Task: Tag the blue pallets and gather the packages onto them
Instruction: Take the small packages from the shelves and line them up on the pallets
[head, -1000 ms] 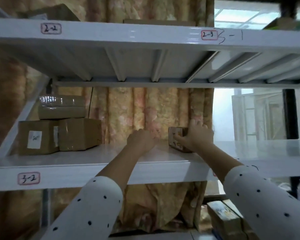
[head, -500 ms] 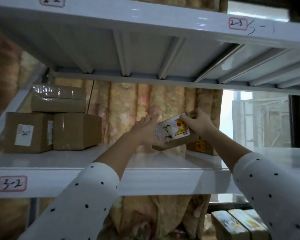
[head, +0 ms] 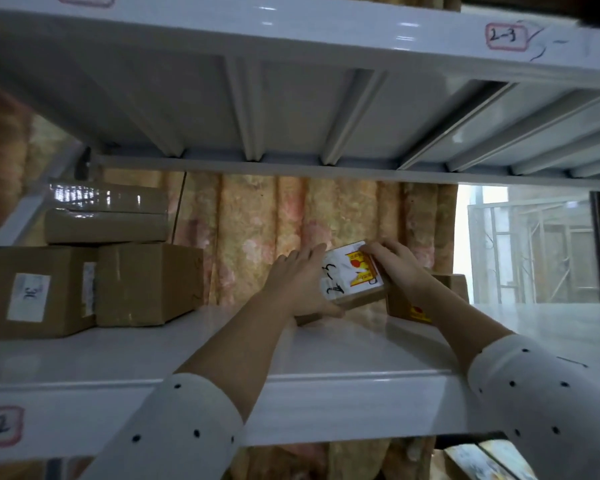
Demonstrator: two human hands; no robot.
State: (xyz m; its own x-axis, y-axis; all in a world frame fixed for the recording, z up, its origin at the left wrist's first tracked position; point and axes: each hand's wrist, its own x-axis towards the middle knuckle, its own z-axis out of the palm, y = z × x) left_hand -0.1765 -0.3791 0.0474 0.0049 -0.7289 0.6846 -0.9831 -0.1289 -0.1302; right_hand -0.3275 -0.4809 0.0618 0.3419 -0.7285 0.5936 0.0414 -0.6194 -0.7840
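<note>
Two hands: the small labelled package is gripped between left hand and right hand.
Position: lifted just above the shelf, tilted.
Long axis: spanned hand to hand.
Nearer hand: neither.

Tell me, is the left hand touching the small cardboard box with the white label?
Touching. The head view shows the left hand gripping the small cardboard box at its left edge.
</note>
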